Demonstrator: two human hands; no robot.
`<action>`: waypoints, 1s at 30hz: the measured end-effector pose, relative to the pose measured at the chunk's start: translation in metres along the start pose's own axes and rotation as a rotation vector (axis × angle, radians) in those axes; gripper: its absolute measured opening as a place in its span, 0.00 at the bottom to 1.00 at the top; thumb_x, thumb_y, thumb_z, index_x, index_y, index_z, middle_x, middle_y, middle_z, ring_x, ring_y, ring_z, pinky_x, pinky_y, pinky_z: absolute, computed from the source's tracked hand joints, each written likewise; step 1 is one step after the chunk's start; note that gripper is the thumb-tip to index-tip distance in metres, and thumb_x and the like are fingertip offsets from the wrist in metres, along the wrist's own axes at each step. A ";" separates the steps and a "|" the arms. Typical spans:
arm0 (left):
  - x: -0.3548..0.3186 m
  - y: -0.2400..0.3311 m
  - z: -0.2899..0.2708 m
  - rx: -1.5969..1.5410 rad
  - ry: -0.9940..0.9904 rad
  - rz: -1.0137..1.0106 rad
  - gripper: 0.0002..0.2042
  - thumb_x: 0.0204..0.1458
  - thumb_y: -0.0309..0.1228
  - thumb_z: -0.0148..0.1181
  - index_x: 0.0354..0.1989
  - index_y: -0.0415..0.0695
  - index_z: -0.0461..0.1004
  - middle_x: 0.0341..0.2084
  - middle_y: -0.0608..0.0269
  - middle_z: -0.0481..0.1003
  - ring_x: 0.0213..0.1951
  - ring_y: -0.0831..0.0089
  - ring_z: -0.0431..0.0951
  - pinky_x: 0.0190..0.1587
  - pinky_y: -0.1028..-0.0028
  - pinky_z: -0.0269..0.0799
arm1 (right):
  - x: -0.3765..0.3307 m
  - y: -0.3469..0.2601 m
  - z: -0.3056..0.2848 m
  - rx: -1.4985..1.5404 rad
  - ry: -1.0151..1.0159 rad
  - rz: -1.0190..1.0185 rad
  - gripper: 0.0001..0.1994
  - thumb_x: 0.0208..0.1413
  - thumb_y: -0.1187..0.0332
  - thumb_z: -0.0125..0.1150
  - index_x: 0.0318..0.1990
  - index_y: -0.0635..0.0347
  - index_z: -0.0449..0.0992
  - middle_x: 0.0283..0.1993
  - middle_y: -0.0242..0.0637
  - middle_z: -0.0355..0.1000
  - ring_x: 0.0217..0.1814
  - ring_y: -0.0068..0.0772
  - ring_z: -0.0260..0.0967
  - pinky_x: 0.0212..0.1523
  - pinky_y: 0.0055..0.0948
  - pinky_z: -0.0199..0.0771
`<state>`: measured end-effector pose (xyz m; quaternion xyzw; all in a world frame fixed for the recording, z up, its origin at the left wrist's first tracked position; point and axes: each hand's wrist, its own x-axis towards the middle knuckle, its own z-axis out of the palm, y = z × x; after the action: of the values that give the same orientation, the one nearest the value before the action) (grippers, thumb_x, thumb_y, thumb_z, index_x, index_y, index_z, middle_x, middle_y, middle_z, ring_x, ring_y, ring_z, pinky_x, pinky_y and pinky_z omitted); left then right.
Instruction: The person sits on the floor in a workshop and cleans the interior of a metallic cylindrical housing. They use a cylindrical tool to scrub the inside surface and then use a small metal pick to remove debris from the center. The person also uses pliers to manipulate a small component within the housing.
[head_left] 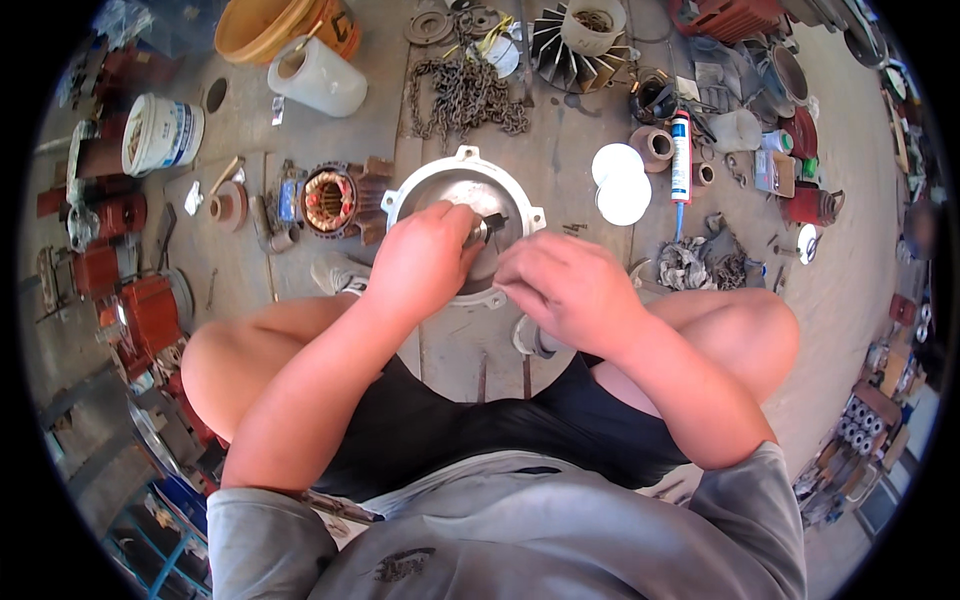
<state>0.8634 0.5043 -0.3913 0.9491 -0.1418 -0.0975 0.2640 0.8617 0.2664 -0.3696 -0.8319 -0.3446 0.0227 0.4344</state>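
Observation:
A round grey metal housing (410,190) with lugs around its rim lies on the floor between my legs. My left hand (425,255) is over its left side, fingers curled round a small shiny metal part with a dark blocky end (492,224). The shape of that part is mostly hidden by my fingers. My right hand (575,285) is at the housing's right rim, thumb and fingertips brought together. Whatever may be between those fingertips is too small to make out.
A motor stator with copper windings (328,200) stands to the left. Beyond the housing lies a heap of chain (465,95), near a finned fan wheel (555,60). White discs (622,190) and a sealant cartridge (681,155) are at the right. A white bucket (160,135) stands far left.

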 end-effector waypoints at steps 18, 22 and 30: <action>0.003 -0.005 -0.003 -0.001 -0.015 0.054 0.12 0.51 0.29 0.75 0.44 0.44 0.86 0.37 0.52 0.84 0.42 0.46 0.86 0.44 0.51 0.82 | 0.021 0.006 0.006 -0.134 0.073 -0.003 0.11 0.55 0.67 0.79 0.41 0.51 0.81 0.36 0.29 0.81 0.42 0.41 0.78 0.44 0.41 0.78; 0.005 -0.005 -0.004 0.056 -0.039 0.033 0.11 0.51 0.31 0.75 0.42 0.44 0.85 0.36 0.53 0.83 0.41 0.46 0.86 0.44 0.51 0.82 | 0.035 0.011 0.003 -0.164 0.069 0.075 0.10 0.57 0.66 0.78 0.40 0.53 0.80 0.35 0.30 0.81 0.40 0.42 0.76 0.44 0.42 0.76; 0.004 -0.001 -0.006 0.009 -0.018 0.029 0.10 0.52 0.32 0.75 0.42 0.47 0.87 0.36 0.56 0.84 0.40 0.48 0.86 0.43 0.51 0.82 | 0.060 0.026 0.012 -0.108 0.154 0.203 0.10 0.61 0.64 0.77 0.38 0.56 0.81 0.36 0.34 0.83 0.43 0.47 0.78 0.46 0.46 0.78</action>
<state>0.8692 0.5064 -0.3870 0.9472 -0.1583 -0.1016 0.2596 0.9178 0.3007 -0.3802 -0.8839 -0.2250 -0.0160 0.4097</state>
